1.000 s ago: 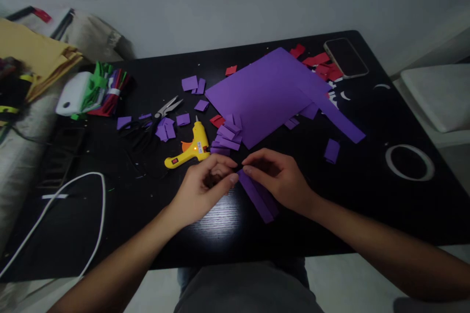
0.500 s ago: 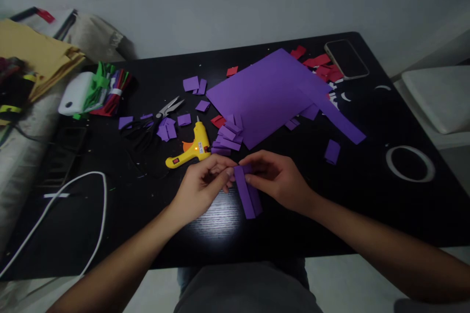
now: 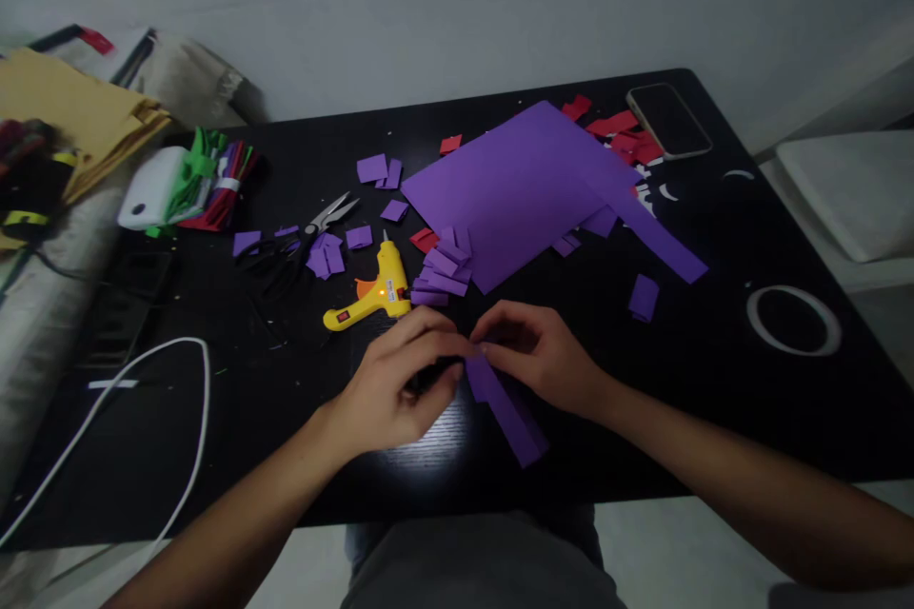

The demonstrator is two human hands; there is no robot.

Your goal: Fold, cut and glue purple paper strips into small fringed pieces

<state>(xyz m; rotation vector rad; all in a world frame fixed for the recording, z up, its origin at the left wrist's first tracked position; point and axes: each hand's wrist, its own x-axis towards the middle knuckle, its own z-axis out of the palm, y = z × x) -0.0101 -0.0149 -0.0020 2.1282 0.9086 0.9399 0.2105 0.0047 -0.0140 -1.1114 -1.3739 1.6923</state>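
A folded purple paper strip [image 3: 515, 423] hangs down toward the table's front edge from the fingers of both hands. My right hand [image 3: 543, 354] pinches its upper end. My left hand [image 3: 404, 381] touches the same end from the left, fingers bent and thumb close to the paper. Just beyond the hands lie a yellow glue gun [image 3: 389, 285] with a small orange light and a pile of small folded purple pieces [image 3: 444, 268]. A large purple sheet [image 3: 514, 190] lies behind them, with a long purple strip [image 3: 661, 233] at its right.
Black-handled scissors [image 3: 314, 226] lie left of the glue gun. On the right are a phone [image 3: 669, 120], a tape ring [image 3: 794, 320] and a folded purple piece [image 3: 644, 297]. Red scraps [image 3: 625, 138] sit at the back. A white cable [image 3: 206, 400] curves at left.
The lower end of the purple strip has swung to the right and nearer the front edge. My left hand has turned, with its fingers now over the strip's upper end.
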